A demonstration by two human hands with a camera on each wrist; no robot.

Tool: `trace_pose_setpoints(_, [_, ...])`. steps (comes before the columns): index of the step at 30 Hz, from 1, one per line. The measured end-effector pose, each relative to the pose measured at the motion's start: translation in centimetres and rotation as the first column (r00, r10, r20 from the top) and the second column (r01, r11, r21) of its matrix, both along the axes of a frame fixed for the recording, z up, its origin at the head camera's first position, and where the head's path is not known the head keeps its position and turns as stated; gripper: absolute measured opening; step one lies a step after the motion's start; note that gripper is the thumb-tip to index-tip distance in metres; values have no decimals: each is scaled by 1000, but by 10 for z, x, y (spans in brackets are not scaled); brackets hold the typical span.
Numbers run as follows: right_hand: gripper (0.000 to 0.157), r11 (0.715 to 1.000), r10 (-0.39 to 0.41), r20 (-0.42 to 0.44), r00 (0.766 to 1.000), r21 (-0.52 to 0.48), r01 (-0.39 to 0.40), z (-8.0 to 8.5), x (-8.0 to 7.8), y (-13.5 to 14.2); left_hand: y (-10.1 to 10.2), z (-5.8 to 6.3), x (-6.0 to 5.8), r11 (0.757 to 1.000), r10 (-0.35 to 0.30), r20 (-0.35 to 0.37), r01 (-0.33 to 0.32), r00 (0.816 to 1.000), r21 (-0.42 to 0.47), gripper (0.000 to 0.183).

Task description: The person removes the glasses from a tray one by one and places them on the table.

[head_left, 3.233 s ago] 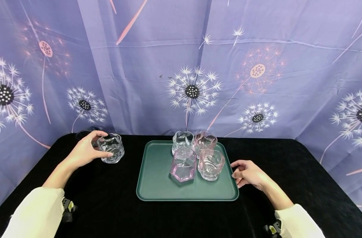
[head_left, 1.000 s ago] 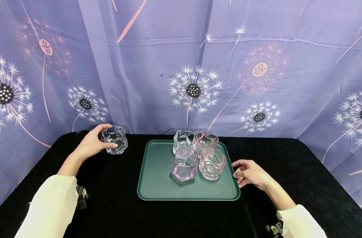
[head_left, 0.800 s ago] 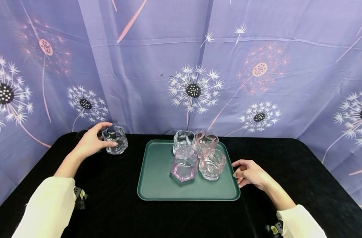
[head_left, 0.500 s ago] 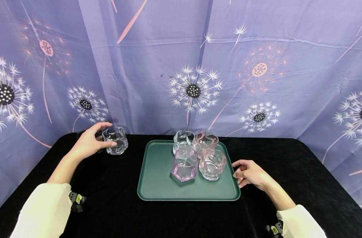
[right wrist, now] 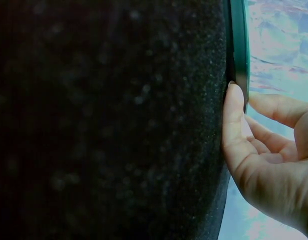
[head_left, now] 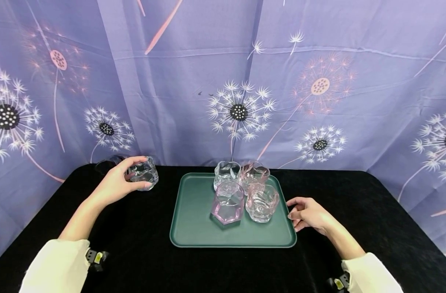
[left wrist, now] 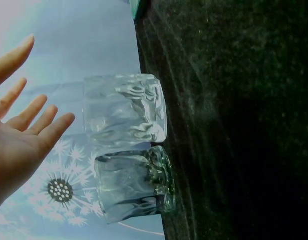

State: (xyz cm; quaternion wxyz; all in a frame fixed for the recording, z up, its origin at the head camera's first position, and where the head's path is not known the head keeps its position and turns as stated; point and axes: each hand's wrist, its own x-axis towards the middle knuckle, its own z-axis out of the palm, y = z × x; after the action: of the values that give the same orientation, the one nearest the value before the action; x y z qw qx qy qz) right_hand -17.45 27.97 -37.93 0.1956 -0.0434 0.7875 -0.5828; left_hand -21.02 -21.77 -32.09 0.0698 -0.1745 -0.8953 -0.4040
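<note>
A clear wavy glass (head_left: 149,173) stands on the black table at the far left. My left hand (head_left: 118,181) hovers over it in the head view. The left wrist view shows the left hand (left wrist: 23,125) with spread fingers, apart from the clear glass (left wrist: 126,107). Beside that glass stands a dark grey glass (left wrist: 136,185), mostly hidden behind the hand in the head view. My right hand (head_left: 309,213) pinches the right rim of the green tray (head_left: 193,236). In the right wrist view, thumb and forefinger of the right hand (right wrist: 274,150) meet at the tray edge (right wrist: 240,45).
The tray bears a clear glass (head_left: 226,173), a pink glass (head_left: 255,173), a purple hexagonal-based glass (head_left: 226,211) and a pale pink glass (head_left: 261,205), grouped on its right half. A purple dandelion-print curtain (head_left: 186,101) hangs behind the table (head_left: 142,252).
The clear glass moved slightly right and back in my left hand, then stayed put. Now the left hand has let go and shows above it. The right hand keeps its hold on the tray.
</note>
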Motion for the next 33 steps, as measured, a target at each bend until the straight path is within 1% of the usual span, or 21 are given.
trace_pose_setpoints(3, [47, 1000, -1, 2, 1000, -3, 1, 0, 0, 0, 4, -1, 2, 1000, -22, 3, 22, 1000, -2, 60])
trace_pose_setpoints(7, [47, 1000, 1, 3, 1000, 0, -1, 0, 0, 0, 12, -3, 3, 997, -71, 7, 71, 997, 9, 61])
trace_pose_setpoints(13, [47, 1000, -2, 0, 1000, 9, 2, 0, -1, 0, 28, -5, 0, 991, -132, 11, 132, 991, 9, 62])
trace_pose_setpoints(16, [47, 1000, -2, 0, 1000, 9, 2, 0, -1, 0, 37, -8, -3, 989, -150, 24, 150, 988, 5, 63])
trace_pose_setpoints(21, [48, 1000, 0, 1, 1000, 6, 0, 0, -1, 0, 52, -12, -8, 983, -184, 56, 183, 981, 25, 64])
trace_pose_setpoints(29, [47, 1000, -5, 9, 1000, -25, 6, 0, 0, 2, 75, -16, -14, 975, -222, 73, 223, 972, 3, 62])
trace_pose_setpoints(33, [48, 999, -13, 18, 1000, -39, 13, -1, 0, 3, 85, -17, -18, 974, -225, 60, 226, 973, -14, 61])
